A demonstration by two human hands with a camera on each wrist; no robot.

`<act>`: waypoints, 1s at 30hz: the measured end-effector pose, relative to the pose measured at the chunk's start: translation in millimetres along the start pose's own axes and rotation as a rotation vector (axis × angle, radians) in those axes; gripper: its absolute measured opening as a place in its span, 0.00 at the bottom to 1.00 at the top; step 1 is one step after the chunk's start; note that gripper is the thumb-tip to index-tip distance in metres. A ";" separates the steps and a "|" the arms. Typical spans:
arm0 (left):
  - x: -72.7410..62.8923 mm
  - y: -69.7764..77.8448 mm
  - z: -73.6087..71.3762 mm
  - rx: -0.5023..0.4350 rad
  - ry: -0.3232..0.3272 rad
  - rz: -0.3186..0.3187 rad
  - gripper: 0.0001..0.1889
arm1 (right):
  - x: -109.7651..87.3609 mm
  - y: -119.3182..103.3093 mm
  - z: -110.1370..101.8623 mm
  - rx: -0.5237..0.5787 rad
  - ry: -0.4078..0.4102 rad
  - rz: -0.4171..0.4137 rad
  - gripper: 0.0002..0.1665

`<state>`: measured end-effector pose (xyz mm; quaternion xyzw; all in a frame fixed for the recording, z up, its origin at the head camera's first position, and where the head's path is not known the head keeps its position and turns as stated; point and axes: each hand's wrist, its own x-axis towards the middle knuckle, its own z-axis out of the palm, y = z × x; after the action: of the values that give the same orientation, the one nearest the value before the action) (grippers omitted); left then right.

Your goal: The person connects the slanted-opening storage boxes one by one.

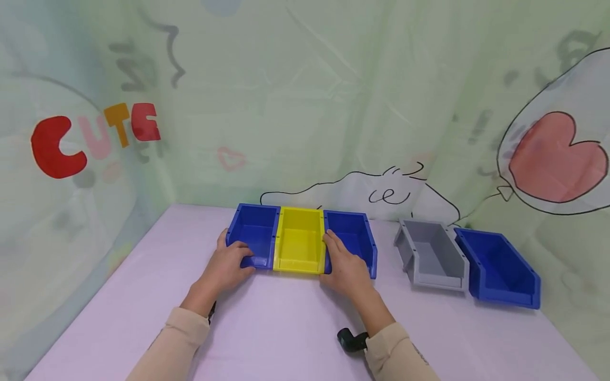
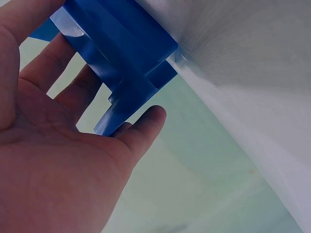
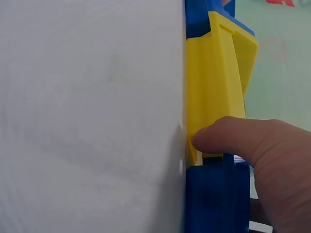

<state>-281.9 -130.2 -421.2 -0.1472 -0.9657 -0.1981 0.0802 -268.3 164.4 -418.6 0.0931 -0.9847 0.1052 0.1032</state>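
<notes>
Three storage bins stand side by side in a row: a blue bin (image 1: 257,233) on the left, a yellow bin (image 1: 300,238) in the middle and another blue bin (image 1: 350,227) on the right. My left hand (image 1: 229,267) grips the left blue bin at its front left corner, some fingers along the outer side and others over the front lip. With my right hand (image 1: 348,267) I hold the yellow bin near its front right corner. The right thumb presses on its front face in the right wrist view, while the fingers reach over the walls between yellow and blue.
To the right stand a grey bin (image 1: 431,254) and a further blue bin (image 1: 498,270), close together and angled. All the bins are on a table with a pale cloth (image 1: 276,328). A printed curtain (image 1: 305,106) hangs behind and at both sides.
</notes>
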 end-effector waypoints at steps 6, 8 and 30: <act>-1.2 0.6 2.4 -0.010 -0.009 0.002 0.18 | -4.7 2.2 2.2 0.066 -0.018 0.033 0.61; -1.3 0.9 3.3 -0.015 -0.006 0.004 0.18 | -6.0 3.4 2.5 0.096 -0.034 0.043 0.61; -0.1 -0.7 -1.1 -0.006 -0.006 -0.007 0.19 | -5.0 7.4 -0.6 0.140 -0.040 -0.001 0.63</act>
<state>-281.9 -131.4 -420.6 -0.1447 -0.9659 -0.2008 0.0761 -264.8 172.5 -420.6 0.1028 -0.9767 0.1718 0.0766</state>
